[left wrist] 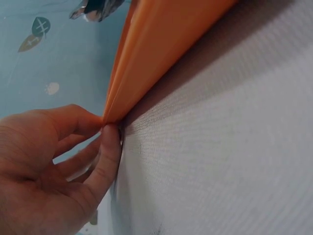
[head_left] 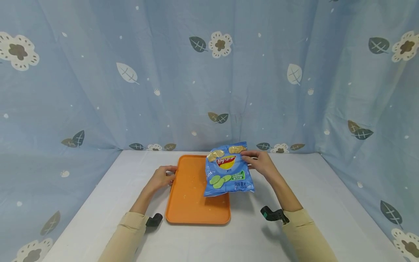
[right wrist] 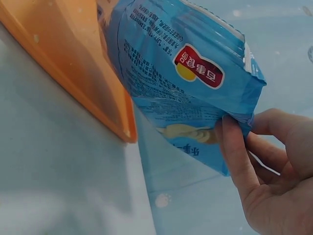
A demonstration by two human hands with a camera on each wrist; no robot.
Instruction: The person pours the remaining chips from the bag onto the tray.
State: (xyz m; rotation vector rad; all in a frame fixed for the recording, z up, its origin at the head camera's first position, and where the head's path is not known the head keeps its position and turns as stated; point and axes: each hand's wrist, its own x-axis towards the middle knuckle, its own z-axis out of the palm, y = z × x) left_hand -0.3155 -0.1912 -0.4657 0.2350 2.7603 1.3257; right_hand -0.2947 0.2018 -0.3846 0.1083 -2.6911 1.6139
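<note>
A blue bag of potato chips (head_left: 226, 169) with a red and yellow logo hangs over the right part of an orange tray (head_left: 188, 207). My right hand (head_left: 260, 162) pinches the bag's right edge between thumb and fingers, and in the right wrist view the bag's printed back (right wrist: 166, 73) faces the camera. At the tray's left side is my left hand (head_left: 162, 177). In the left wrist view, the thumb and index finger of that hand (left wrist: 58, 161) pinch the tray's rim (left wrist: 120, 105) close to the white surface.
The tray lies on a white-covered table (head_left: 262, 236). Behind and at both sides hangs a blue curtain (head_left: 163, 91) with leaf and flower prints. Black wrist cameras sit on both forearms, the right one (head_left: 273, 214) at the cuff.
</note>
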